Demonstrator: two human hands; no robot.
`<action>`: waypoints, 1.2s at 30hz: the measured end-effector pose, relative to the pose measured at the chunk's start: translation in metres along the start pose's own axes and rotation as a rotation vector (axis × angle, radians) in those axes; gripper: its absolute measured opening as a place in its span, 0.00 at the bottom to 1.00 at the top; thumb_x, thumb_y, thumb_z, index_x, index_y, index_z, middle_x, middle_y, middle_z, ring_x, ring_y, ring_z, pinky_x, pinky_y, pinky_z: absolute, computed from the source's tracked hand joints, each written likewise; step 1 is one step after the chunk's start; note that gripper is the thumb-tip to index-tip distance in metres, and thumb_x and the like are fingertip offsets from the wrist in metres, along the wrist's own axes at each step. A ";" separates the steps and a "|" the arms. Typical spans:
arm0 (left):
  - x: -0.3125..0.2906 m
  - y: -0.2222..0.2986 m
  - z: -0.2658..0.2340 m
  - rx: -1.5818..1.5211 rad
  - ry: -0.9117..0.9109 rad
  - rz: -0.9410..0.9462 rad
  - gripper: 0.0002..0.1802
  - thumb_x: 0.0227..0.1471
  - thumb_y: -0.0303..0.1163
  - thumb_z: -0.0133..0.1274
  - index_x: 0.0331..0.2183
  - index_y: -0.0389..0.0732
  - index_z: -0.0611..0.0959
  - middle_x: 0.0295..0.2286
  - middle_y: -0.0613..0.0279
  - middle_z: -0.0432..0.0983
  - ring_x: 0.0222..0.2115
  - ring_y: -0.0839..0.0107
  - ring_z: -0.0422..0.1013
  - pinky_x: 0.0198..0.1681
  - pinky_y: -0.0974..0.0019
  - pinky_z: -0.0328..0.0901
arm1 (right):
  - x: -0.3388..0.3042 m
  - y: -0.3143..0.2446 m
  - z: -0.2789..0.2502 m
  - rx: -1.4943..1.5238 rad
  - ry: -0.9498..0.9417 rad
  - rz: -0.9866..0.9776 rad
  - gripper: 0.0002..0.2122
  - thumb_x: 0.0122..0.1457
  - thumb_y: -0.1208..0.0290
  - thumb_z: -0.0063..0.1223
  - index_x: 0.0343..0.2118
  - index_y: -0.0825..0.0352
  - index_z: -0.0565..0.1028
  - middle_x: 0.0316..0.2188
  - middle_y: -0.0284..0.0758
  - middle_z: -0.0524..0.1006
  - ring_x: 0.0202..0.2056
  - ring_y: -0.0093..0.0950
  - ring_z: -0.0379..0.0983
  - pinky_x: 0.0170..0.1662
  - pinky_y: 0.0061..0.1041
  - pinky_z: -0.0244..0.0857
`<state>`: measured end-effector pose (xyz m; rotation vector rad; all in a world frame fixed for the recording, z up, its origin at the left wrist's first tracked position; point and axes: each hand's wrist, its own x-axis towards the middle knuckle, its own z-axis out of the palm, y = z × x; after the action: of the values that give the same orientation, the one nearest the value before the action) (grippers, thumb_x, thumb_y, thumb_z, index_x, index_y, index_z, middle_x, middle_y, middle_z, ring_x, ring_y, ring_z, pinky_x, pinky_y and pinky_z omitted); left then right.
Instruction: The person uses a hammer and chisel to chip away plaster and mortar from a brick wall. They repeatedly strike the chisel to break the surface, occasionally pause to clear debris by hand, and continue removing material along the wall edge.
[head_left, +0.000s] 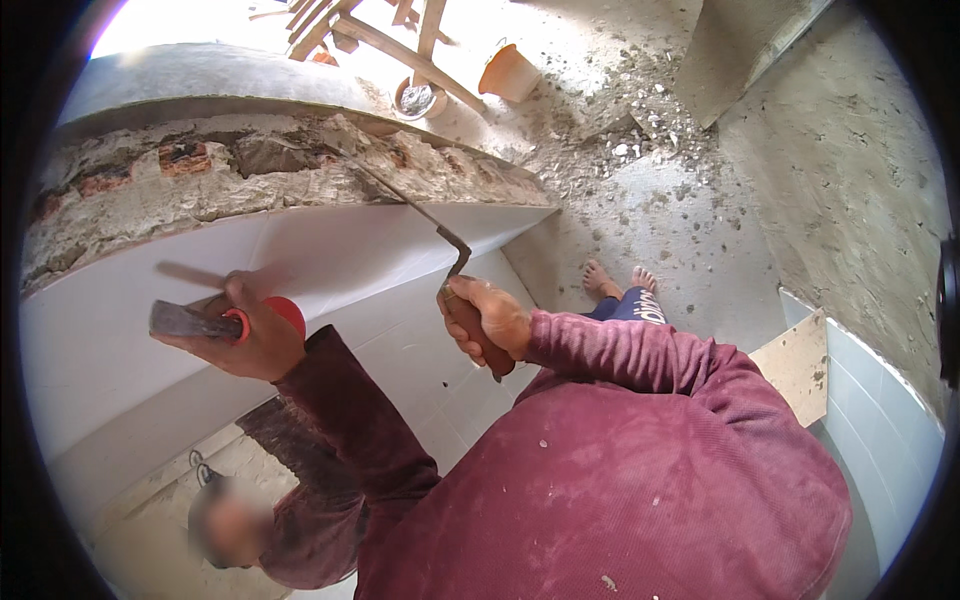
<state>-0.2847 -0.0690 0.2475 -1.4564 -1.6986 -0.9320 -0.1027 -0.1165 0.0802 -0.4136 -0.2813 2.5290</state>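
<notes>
My right hand [487,318] is closed around the brown handle of a trowel [452,240]. Its metal neck is bent, and the long narrow blade, seen almost edge-on, reaches up and left to the rough top of the wall [225,165]. That top is broken mortar with patches of red brick. At the left, my left hand [245,330] grips a grey, flat-ended tool with a red round part [287,315], perhaps a chisel with a guard. It is in front of the glossy white tiled face [350,245] below the wall top, apart from the trowel.
An orange bucket [510,73], a tub of grey mix [418,98] and a wooden frame [390,45] stand beyond the wall. Rubble [650,130] litters the floor. A plastered wall [850,170] rises at the right. A person [315,535] shows at lower left, possibly reflected.
</notes>
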 end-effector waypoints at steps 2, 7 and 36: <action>0.003 0.010 -0.006 -0.152 -0.018 -0.137 0.59 0.39 0.49 0.64 0.59 0.30 0.46 0.56 0.40 0.51 0.54 0.55 0.58 0.53 0.58 0.60 | -0.005 -0.003 0.016 -0.113 -0.017 -0.002 0.17 0.63 0.55 0.33 0.30 0.65 0.64 0.16 0.33 0.65 0.13 0.21 0.63 0.14 0.23 0.61; 0.006 0.028 -0.001 -0.210 -0.031 -0.166 0.63 0.37 0.51 0.65 0.59 0.29 0.44 0.56 0.37 0.48 0.55 0.53 0.56 0.53 0.59 0.60 | 0.043 0.049 -0.018 -0.967 0.322 -0.874 0.20 0.63 0.54 0.34 0.23 0.67 0.62 0.15 0.33 0.65 0.18 0.22 0.67 0.23 0.23 0.65; -0.011 0.010 0.003 -0.069 -0.060 -0.082 0.67 0.35 0.59 0.63 0.58 0.28 0.42 0.54 0.37 0.53 0.52 0.54 0.60 0.54 0.56 0.61 | 0.020 0.017 -0.135 -0.256 0.609 0.356 0.21 0.61 0.50 0.34 0.30 0.68 0.66 0.15 0.37 0.66 0.18 0.33 0.64 0.26 0.33 0.63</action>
<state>-0.2737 -0.0704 0.2371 -1.4826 -1.7977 -1.0085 -0.0796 -0.1041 -0.0548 -1.4023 -0.3113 2.5503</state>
